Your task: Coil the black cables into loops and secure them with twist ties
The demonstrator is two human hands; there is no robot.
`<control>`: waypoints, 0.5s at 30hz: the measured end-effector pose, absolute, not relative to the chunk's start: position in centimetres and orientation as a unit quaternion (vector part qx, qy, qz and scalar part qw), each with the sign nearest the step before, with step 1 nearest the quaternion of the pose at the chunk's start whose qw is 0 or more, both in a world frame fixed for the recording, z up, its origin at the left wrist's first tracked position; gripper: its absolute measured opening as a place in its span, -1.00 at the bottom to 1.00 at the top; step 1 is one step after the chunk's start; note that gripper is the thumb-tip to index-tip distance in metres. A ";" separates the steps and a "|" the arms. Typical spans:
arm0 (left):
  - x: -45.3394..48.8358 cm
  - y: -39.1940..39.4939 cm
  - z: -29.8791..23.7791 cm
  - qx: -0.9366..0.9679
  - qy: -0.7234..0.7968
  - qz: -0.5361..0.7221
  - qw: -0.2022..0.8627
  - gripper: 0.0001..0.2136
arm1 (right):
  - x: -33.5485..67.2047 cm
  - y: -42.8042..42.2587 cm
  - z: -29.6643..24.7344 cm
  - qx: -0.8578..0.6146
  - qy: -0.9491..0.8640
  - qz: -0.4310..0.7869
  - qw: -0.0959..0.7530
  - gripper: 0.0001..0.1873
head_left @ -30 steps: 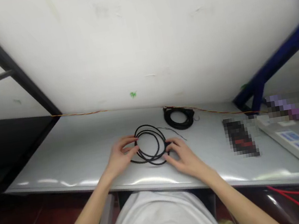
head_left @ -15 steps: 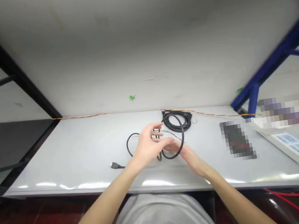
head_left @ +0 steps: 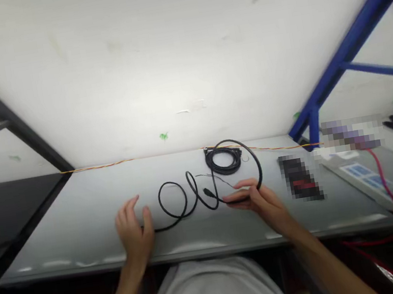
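Observation:
A thin black cable (head_left: pixel 178 204) lies in loose curves across the grey table top (head_left: pixel 65 237). My right hand (head_left: pixel 257 202) pinches a stretch of it, and from there a loop arches up and back to a tight black coil (head_left: pixel 223 160). My left hand (head_left: pixel 134 231) rests on the table with its fingers spread, at the cable's left end. The tip of that end is hidden by the hand. A small black connector (head_left: pixel 209 193) lies on the cable just left of my right hand.
A thin orange wire (head_left: pixel 110 164) runs along the table's back edge. To the right lie a pixelated dark object (head_left: pixel 300 177) and a white power strip (head_left: pixel 358 176) with a red cable (head_left: pixel 384 177). A blue metal frame (head_left: pixel 352 47) rises behind them.
The cable's bundled loops have opened into long curves across the table. My hands have moved apart, the left one going left and letting go of the loops, the right one going right.

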State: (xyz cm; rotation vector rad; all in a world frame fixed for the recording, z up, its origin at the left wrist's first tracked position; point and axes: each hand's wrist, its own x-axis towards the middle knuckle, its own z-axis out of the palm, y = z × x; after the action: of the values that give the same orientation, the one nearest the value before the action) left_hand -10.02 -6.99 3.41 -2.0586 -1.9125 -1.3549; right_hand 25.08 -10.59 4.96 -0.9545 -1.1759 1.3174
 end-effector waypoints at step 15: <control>-17.9 -4.7 3.2 -0.810 -0.518 -0.270 0.038 -0.75 | 31.7 -13.8 11.8 -0.519 -0.440 0.267 0.682 -0.52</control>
State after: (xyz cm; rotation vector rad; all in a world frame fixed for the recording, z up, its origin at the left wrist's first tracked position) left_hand -17.92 -4.72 3.17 -2.4867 -1.5906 -0.8284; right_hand 31.69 -13.82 11.78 -1.1651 -0.9859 0.6000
